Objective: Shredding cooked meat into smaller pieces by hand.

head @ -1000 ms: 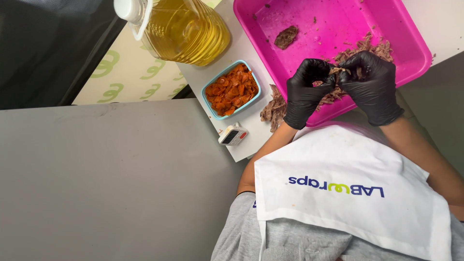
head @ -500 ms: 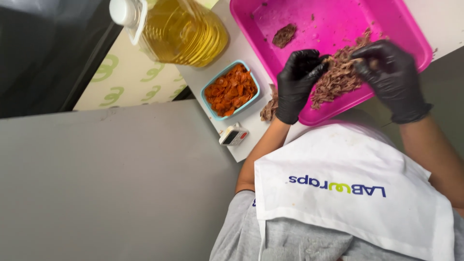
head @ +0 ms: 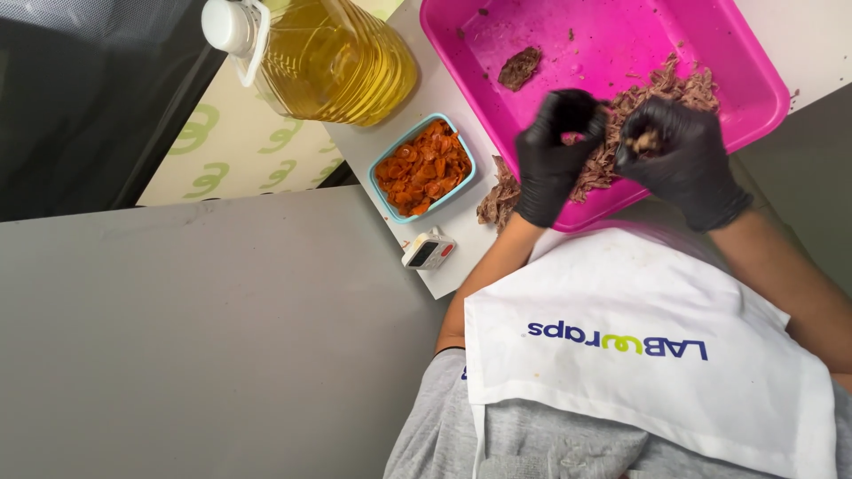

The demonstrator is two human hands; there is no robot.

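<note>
1. The left hand (head: 555, 155), in a black glove, is curled over the near edge of the pink tray (head: 754, 62); its fingers bend inward onto the shredded meat (head: 621, 133), but whether they actually pinch any cannot be told, since the back of the glove hides the fingertips.
2. The right hand (head: 679, 160), also gloved in black, is clenched around a small tuft of meat, which shows as a pale brown patch between the folded fingers.
3. The shredded meat lies heaped along the near side of the tray, between and under both hands. Part of it is covered by the gloves.
4. A separate dark lump of meat (head: 519, 68) sits alone further back on the tray floor, well apart from the heap.
5. More shreds (head: 499, 200) lie just beside the tray's corner on the white board (head: 444, 89), partly hidden by the left wrist.
6. A small blue tub of orange slices (head: 422, 167) stands near the tray's left side; what the slices are is hard to make out.
7. A large bottle of yellow oil (head: 328, 53) with a white cap lies beyond the tub, its top cut off by the picture's edge.
8. A small white timer (head: 429, 250) rests at the board's near corner, its screen too small to read.
9. A white cloth (head: 639, 355) covers the person's chest and hides the lower forearms.
</note>
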